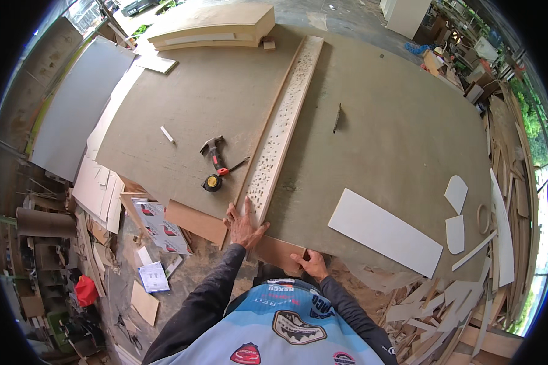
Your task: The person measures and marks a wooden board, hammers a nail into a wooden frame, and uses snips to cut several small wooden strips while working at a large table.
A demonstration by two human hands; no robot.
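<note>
A long, narrow white board point(281, 131) with dark specks or holes runs away from me across the table, a thin brown wooden strip point(268, 131) along its left side. My left hand point(245, 228) lies over the near end of both, its fingers spread. At the table's front edge, my right hand point(312, 266) is closed at the right end of a brown panel point(279, 250), thumb on the near side. Part of its grip is hidden. Left of the long board lie a claw hammer point(215, 156) and a round black-and-yellow tape measure point(212, 183).
The large grey-green table point(371, 146) bears a white rectangular panel point(385, 232), smaller white offcuts point(455, 234), a thin dark tool point(337, 118) and a small white stick point(167, 135). A cream box-like piece point(213, 27) stands at the far left. Scrap wood point(511, 182) piles up at right.
</note>
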